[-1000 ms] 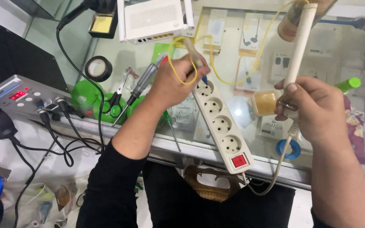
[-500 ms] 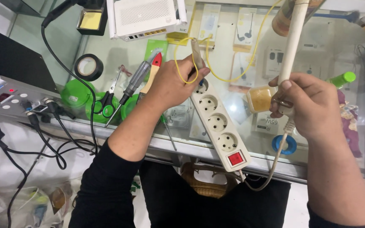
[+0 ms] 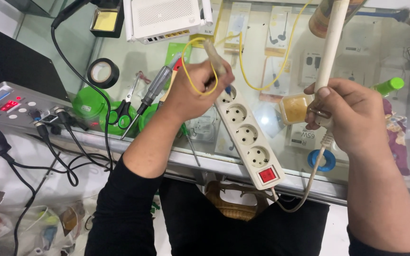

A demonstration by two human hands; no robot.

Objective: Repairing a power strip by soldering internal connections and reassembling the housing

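Observation:
My left hand grips a pale probe with a yellow wire looped around it, its tip pressed at the top socket of a white power strip. The strip lies diagonally on a glass counter and has a red switch at its near end. My right hand holds a long white tube-shaped tool upright, with a grey cord running from its lower end. A small amber block sits just left of that hand.
Scissors, a screwdriver, a black tape roll and green tape rolls lie left of the strip. A grey station with red digits and black cables stands far left. A white router sits at the back.
My left hand has shifted the probe and yellow wire slightly up along the strip's top socket. The view has drifted, so everything sits a little lower right. My right hand keeps its grip.

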